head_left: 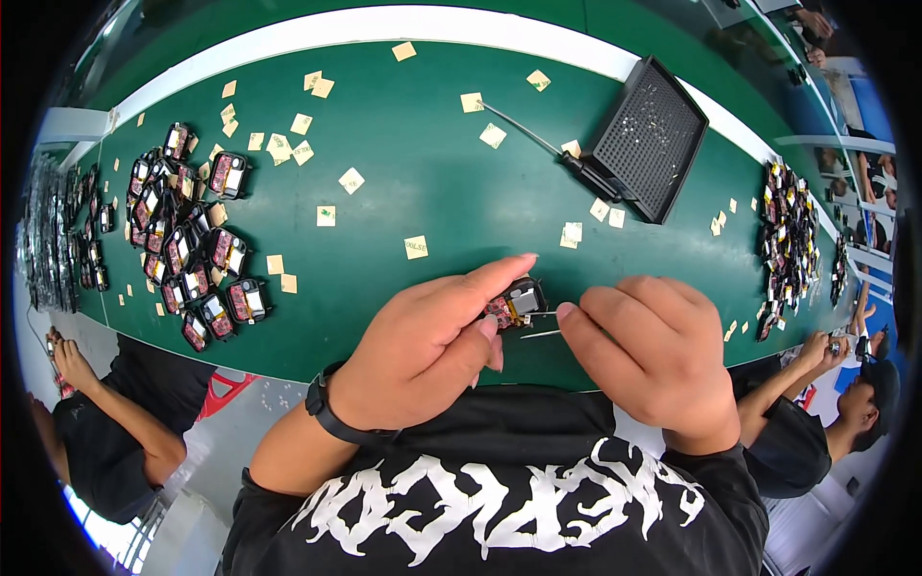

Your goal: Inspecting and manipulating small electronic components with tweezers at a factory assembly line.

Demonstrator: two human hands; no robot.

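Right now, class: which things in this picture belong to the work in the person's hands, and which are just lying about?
In the work:
left hand
small black module
right hand
thin metal tweezers

Lying about:
paper squares
screwdriver
black perforated tray
pile of modules
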